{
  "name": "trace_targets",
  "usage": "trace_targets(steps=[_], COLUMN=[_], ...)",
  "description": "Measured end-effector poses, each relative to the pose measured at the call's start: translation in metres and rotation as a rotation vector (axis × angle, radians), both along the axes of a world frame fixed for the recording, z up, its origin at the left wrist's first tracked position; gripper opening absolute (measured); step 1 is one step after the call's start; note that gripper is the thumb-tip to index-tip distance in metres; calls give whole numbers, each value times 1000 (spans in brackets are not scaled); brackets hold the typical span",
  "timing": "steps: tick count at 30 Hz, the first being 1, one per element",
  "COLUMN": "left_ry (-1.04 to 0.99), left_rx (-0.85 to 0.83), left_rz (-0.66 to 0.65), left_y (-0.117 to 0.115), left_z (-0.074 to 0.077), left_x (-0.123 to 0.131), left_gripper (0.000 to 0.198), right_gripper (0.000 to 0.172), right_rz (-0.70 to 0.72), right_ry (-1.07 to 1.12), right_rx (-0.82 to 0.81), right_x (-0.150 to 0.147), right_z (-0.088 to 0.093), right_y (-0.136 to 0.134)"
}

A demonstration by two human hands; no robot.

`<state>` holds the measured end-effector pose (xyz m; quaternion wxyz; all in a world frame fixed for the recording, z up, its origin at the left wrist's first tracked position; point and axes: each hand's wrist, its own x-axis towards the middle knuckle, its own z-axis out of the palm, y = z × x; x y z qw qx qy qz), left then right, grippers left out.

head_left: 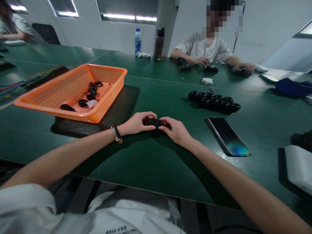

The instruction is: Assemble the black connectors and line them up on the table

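Between my two hands, just above the green table, is a small black cylindrical part. My left hand pinches its left end between thumb and fingers. On its right end, the fingers of my right hand are closed around it. My fingers cover both ends, so I cannot tell whether it is one piece or two joined ones. To the left stands an orange plastic basket holding several black ring-like parts and a small pale packet. Several similar black round parts sit grouped in rows on the right.
A smartphone lies right of my right hand, with a white box-like object farther right. A water bottle and a dark flask stand at the back. Across the table, a person sits near a power drill.
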<state>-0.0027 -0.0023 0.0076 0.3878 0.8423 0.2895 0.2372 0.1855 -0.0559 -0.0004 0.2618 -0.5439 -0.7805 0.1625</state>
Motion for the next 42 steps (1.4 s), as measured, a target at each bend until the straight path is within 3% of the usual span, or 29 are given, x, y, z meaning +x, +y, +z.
trace_targets(steps=[14,21,27,42], left_ry=[10,-4,-40,-37], left_rx=[56,4,-27,-12], left_rz=[-10,-6,-5,-12], left_y=[1,1,3,2], left_z=[0,-2,-3,-2], left_x=[-1,0,0,0], left_gripper=[29,31,32,30], right_gripper=[17,18,29,22], right_rz=[2,7,17,5], right_ry=[-27,-16,52,54], right_rx=[-24,24,93,46], right_x=[-1,1,0,0], right_z=[3,-2,-3,-4], right_y=[-1,1,-2,0])
